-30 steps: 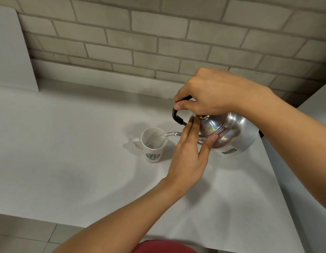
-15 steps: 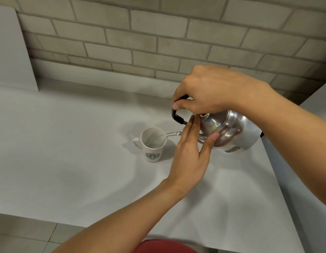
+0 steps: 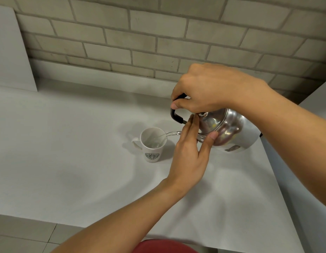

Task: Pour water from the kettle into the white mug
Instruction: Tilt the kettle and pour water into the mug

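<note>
A shiny steel kettle (image 3: 229, 132) hangs tilted to the left above the white counter (image 3: 67, 161). My right hand (image 3: 209, 88) is shut on its black handle (image 3: 175, 115). My left hand (image 3: 189, 152) presses flat fingers and thumb against the kettle's lid. A thin stream of water (image 3: 167, 134) runs from the spout into the white mug (image 3: 152, 145), which stands upright with a green logo on its front and its handle to the left. Water shows inside the mug. The spout itself is mostly hidden behind my left fingers.
A brick wall (image 3: 158, 42) runs along the back of the counter. A white panel (image 3: 10, 52) stands at the back left. The counter's front edge (image 3: 103, 229) lies near me, with tiled floor below. Another white surface (image 3: 319, 99) adjoins on the right.
The kettle has tipped a little further left and lifted slightly, and the water level in the mug has risen. Both hands keep their hold.
</note>
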Demonstrator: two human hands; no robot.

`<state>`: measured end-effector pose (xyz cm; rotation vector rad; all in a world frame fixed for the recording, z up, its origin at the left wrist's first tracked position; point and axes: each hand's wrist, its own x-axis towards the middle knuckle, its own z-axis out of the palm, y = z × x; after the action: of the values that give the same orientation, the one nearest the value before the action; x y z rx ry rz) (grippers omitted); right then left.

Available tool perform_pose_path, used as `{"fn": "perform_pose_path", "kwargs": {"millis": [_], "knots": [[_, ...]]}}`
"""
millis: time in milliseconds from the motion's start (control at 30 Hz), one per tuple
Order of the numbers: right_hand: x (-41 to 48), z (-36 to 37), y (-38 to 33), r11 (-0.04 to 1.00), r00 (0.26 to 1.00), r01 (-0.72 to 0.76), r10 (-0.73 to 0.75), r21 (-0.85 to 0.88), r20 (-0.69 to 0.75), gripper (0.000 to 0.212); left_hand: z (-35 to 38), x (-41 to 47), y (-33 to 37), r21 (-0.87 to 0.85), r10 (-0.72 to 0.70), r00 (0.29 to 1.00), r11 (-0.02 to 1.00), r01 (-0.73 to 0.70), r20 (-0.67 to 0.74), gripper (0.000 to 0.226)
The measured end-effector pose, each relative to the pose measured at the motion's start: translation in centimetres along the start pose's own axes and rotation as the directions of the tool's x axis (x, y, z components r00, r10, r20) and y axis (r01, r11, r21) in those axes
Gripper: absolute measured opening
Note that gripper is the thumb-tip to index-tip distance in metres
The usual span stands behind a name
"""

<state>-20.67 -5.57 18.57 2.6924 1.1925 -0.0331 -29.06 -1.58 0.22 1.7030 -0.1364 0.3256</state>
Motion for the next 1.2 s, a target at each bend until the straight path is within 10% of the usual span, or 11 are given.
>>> {"fn": "perform_pose_path", "kwargs": {"millis": [1200], "knots": [[0.7,-0.9,-1.3,0.998,1.0,-0.016,0.017,-0.068,0.025,0.03,-0.5,0.0,0.0,0.071,0.039,0.998,0.997,-0.035,-0.058,0.062]]}}
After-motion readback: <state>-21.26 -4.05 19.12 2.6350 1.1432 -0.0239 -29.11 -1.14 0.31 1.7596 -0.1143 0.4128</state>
